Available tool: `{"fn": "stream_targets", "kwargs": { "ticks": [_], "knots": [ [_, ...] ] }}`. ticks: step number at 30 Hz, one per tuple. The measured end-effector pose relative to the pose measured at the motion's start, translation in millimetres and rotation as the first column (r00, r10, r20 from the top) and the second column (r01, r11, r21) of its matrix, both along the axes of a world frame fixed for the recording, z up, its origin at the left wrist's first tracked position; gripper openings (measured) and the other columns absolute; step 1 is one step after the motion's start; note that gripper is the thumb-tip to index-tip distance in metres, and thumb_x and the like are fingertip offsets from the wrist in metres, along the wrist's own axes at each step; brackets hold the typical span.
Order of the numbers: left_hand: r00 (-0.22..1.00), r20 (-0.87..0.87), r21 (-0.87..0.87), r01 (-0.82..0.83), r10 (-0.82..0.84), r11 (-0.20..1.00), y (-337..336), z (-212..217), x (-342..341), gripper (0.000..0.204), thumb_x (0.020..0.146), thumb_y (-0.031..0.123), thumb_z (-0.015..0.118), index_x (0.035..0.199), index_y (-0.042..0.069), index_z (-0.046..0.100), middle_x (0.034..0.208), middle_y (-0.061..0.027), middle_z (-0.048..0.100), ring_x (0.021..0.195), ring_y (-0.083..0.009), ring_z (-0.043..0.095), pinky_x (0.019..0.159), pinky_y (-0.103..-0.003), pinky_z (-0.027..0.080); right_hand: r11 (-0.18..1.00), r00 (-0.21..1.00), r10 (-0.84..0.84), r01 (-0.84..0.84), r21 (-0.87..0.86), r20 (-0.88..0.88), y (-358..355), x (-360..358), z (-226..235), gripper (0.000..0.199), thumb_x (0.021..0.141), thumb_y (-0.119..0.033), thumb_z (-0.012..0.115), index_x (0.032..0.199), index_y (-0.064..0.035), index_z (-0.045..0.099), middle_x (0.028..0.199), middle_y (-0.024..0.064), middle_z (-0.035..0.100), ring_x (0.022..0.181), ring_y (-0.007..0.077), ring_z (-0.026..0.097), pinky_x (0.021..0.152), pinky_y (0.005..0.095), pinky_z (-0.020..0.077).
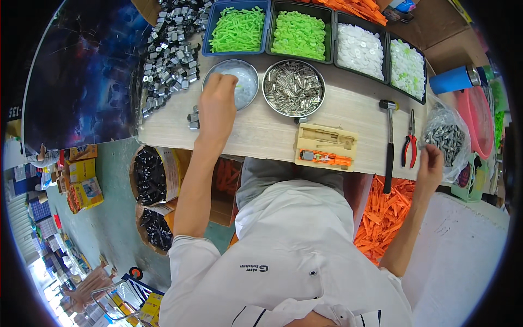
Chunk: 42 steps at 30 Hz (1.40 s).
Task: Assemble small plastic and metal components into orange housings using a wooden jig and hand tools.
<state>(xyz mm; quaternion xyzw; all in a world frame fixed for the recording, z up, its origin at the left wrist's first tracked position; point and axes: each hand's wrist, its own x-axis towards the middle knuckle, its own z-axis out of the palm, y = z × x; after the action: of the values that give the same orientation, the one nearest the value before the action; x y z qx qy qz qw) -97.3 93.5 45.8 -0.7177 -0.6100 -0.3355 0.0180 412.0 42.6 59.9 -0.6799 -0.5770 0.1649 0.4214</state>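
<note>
Along the top of the frame we see four trays in a row: a blue tray [208, 32] with green sticks, a black tray [271, 30] with green discs, and two more black trays [336, 41] [389, 54] with white discs. Below them on the bench [261, 133] sit two round metal bowls. Our left hand [218, 103] reaches into the left bowl [248, 73], which holds small white parts; its fingers are curled together there, though we cannot tell what they pinch. The right bowl [294, 87] is full of metal pins. At upper left a heap of grey metal clips [171, 46] spreads over the bench. At centre lies a beige jig [326, 143] with an orange piece in it. To its right lie a hammer [389, 144] and red pliers [409, 143]. At far right our right hand [430, 168] rests against a clear bag [447, 139] of metal parts, fingers loosely bent, clamped on nothing we can see. Below the bench, a box [384, 215] holds orange sticks.
</note>
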Motion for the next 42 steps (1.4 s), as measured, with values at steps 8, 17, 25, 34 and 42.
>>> {"fn": "stream_targets", "kwargs": {
  "ticks": [8,17,25,34,42],
  "knots": [
    [0.423,0.881,-0.344,0.267,0.211,0.9,-58,9,77,0.013,0.094,0.001,0.067,0.107,-0.003,0.066,0.096,-0.002,0.066,0.081,-0.0067,0.06,0.071,-0.022,0.05,0.934,0.815,0.268,-0.351,-0.07,-0.514,-37,-182,3,0.011,0.096,0.002,0.063,0.107,0.001,0.064,0.098,0.0008,0.065,0.089,0.0071,0.061,0.081,0.0209,0.0492],
    [0.227,0.955,-0.278,0.462,0.191,0.842,-84,4,117,0.018,0.094,-0.002,0.066,0.112,-0.003,0.062,0.101,-0.0033,0.065,0.084,-0.0081,0.061,0.074,-0.022,0.051,0.895,0.707,0.219,-0.42,-0.151,-0.672,-44,-186,-8,0.013,0.098,-0.007,0.066,0.108,0.002,0.064,0.094,0.0003,0.066,0.086,0.0059,0.062,0.079,0.0203,0.05],
    [0.658,0.721,-0.126,0.433,-0.217,0.893,-78,3,117,0.013,0.09,-0.008,0.066,0.102,-0.003,0.065,0.093,-0.0066,0.065,0.081,-0.0126,0.063,0.072,-0.025,0.051,0.861,0.549,0.039,-0.443,-0.251,-0.835,-33,-182,2,0.012,0.095,-0.008,0.069,0.102,0.0009,0.063,0.089,0.0018,0.065,0.077,0.0081,0.06,0.073,0.0233,0.0515],
    [0.756,0.606,-0.024,0.328,-0.247,0.944,-70,12,127,0.018,0.083,-0.009,0.068,0.099,-0.002,0.066,0.092,-0.0141,0.065,0.074,-0.0288,0.065,0.062,-0.035,0.051,0.863,0.735,0.103,-0.401,-0.307,-0.671,-27,-161,1,0.011,0.094,-0.009,0.071,0.096,-0.0008,0.063,0.084,-0.0004,0.064,0.076,0.0057,0.058,0.073,0.0207,0.0477],
    [0.807,0.481,-0.1,0.439,-0.343,0.893,-78,1,139,0.014,0.081,-0.002,0.072,0.094,0.0,0.067,0.092,-0.0123,0.06,0.081,-0.031,0.063,0.068,-0.04,0.051,0.83,0.83,0.095,-0.371,-0.416,-0.55,-41,-144,-6,0.01,0.094,-0.008,0.07,0.096,0.0,0.064,0.085,-0.0016,0.065,0.078,0.004,0.057,0.073,0.0194,0.0467]
  ]
}}
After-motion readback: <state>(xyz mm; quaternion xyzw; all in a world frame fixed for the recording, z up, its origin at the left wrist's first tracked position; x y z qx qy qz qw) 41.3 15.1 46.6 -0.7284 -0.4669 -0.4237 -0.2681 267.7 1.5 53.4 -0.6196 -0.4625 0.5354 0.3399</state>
